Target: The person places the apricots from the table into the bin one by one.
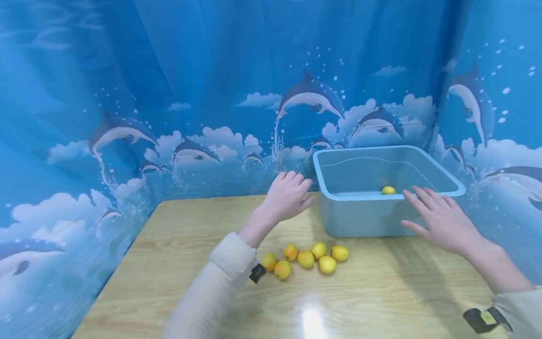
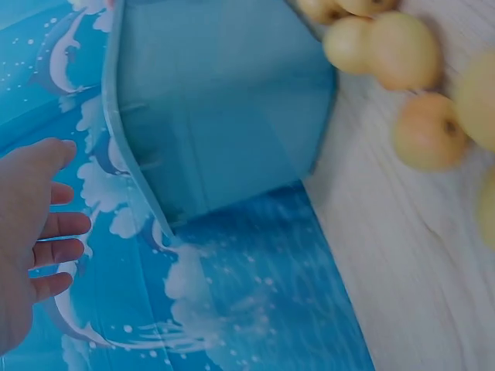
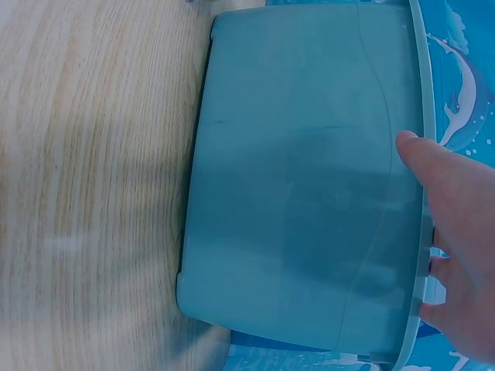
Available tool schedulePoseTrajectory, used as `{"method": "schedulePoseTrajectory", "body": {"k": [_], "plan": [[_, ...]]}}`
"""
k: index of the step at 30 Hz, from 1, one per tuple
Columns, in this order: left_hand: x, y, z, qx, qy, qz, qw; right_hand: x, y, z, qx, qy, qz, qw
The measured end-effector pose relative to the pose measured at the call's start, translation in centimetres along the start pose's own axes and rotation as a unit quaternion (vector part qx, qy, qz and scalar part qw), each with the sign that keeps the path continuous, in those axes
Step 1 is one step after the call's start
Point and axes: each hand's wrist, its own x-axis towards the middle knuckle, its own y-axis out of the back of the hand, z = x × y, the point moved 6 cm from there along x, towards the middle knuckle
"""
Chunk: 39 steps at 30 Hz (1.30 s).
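Left hand (image 1: 290,197) hovering empty, fingers loosely bent, right hand (image 1: 446,221) spreading empty by blue bin (image 1: 360,219), yellow fruits (image 1: 306,259) lying on worktop (image 1: 169,249)

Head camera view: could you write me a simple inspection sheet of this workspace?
Surface: wooden table, pale, with one bright glare spot.
Job's things: blue tub with one yellow fruit seen inside; seven loose fruits on the table.
Clutter: nothing seen.
Hands: left hand has loosely curled fingers and holds nothing; right hand has straight fingers at the tub's front rim, contact unclear.
Cables: nothing seen.
Surroundings: blue dolphin-print curtain behind and at both sides.
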Motion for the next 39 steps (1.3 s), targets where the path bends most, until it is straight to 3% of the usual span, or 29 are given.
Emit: {"method": "schedulePoseTrajectory", "body": {"k": [17, 27, 35, 39], "plan": [[-7.1, -2.7, -0.3, 0.029, -0.042, -0.070, 0.9963, -0.1, -0.3, 0.1, -0.004, 0.011, 0.010, 0.9999], [-11.2, -4.9, -0.8, 0.027, -0.048, -0.135, 0.9893, 0.2, -0.2, 0.2, -0.010, 0.010, 0.009, 0.9999], [-13.5, -6.5, -0.4, 0.041, -0.062, -0.188, 0.9793, 0.2, -0.4, 0.2, -0.008, 0.001, -0.002, 1.0000], [-14.2, -7.1, -0.1, 0.035, -0.076, -0.189, 0.9785, 0.3, -0.5, 0.2, -0.007, -0.003, -0.007, 0.9999]]}}
